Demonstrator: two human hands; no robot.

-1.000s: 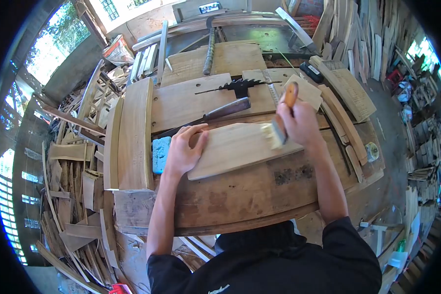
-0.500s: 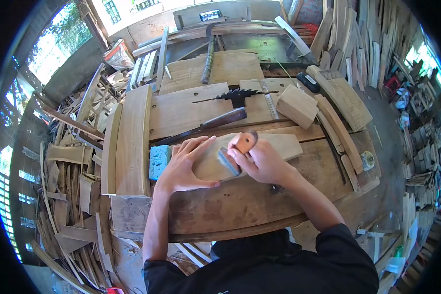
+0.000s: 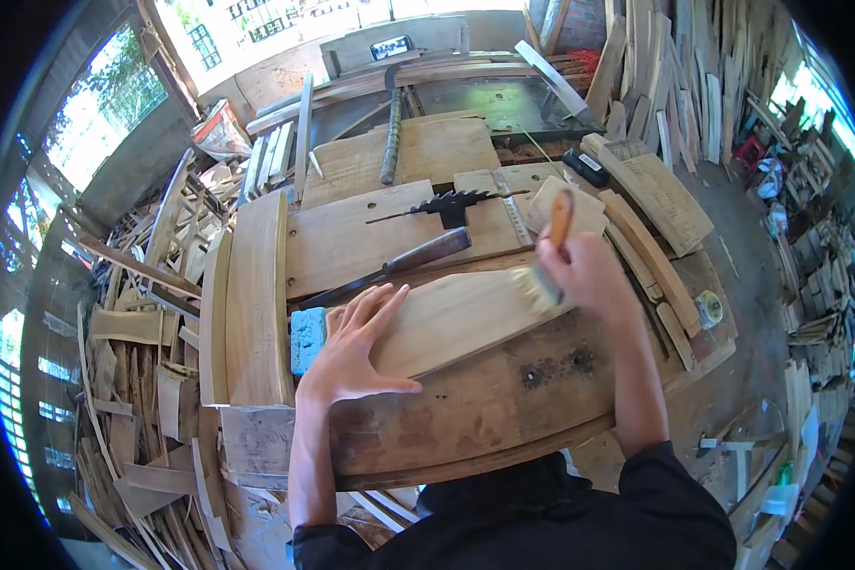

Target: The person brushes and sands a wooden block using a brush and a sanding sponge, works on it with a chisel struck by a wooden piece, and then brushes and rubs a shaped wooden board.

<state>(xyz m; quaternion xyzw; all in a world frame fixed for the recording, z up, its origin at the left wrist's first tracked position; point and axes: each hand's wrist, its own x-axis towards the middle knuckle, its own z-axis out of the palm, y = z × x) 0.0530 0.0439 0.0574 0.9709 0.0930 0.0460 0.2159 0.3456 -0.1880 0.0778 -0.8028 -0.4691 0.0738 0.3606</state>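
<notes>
A pale wooden board lies flat on the workbench. My left hand rests on its left end with the fingers spread and the thumb out along the near edge. Wrapped round the wooden handle of a brush, my right hand is at the board's right end, where the pale bristles touch the surface. A blue sponge-like block sits just left of my left hand. Behind the board lies a dark-handled tool, its long blade pointing left.
Farther back are a toothed dark blade and a long rod-like tool. Upright planks stand at the left. A wooden block, curved strips and a tape roll are at the right.
The brush went left beside my left hand half a second ago and is now back at the board's right end. My left hand has stayed on the left end, its fingers more spread than at first.
</notes>
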